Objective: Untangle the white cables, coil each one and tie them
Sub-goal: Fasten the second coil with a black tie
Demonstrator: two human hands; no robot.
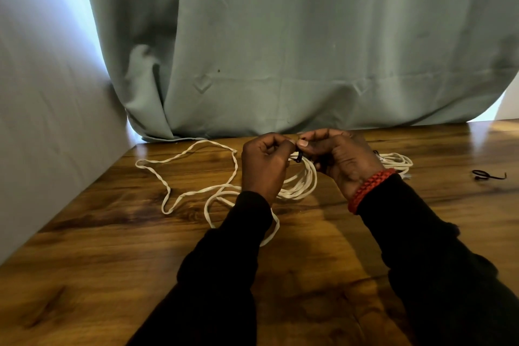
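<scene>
on the wooden table (112,247), both hands (264,168) (339,160) pinch seemingly a black tie (298,159) atop the coil (302,182).

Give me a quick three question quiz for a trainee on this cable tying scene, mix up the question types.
1. True or false: both hands are working a black tie on the coil of white cable.
2. Multiple choice: where does the spare black tie lie? A) on the table's right side B) on the curtain C) under the left sleeve
3. Fill in: the loose, uncoiled white cable lies on the person's ____ side of the table.

Key:
1. True; the left hand and right hand pinch it between their fingers.
2. A
3. left
</scene>
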